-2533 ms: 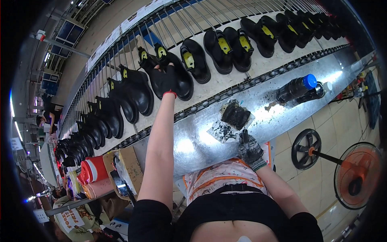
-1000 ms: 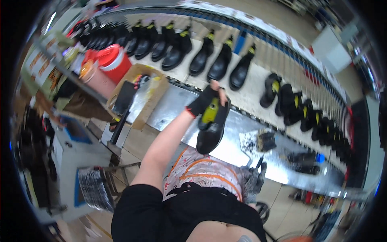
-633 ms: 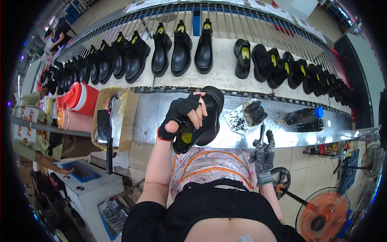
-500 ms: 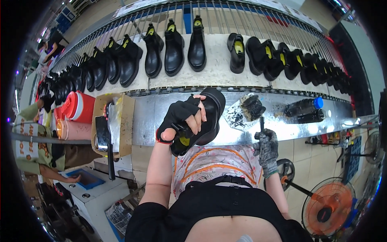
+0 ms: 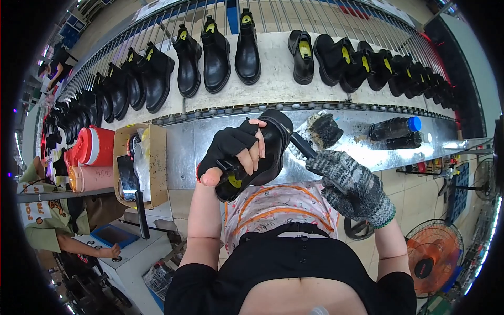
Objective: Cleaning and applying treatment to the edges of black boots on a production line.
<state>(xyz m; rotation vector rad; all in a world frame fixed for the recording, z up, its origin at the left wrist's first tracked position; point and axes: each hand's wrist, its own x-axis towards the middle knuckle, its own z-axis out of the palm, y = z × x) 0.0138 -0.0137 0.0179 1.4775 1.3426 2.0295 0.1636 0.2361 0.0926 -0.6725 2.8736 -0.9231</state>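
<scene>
A black ankle boot with a yellow insole tilts over the metal bench, its toe pointing away from me. My left hand, in a black fingerless glove, is closed around its upper. In a grey knitted glove, my right hand grips a slim black-handled tool. The tool's far end meets the sole edge near the boot's toe; its exact tip is too small to make out. Just beyond it, a blackened sponge-like block rests on stained white paper.
Black boots line a pale conveyor behind the bench. Dark bottles lie at the right. A cardboard box and a red jug stand left, near another person's arm. An orange fan is at lower right.
My right hand has come up and leftward, bringing the black-handled tool from the bench's near edge to the boot's toe. My left hand keeps hold of the boot.
</scene>
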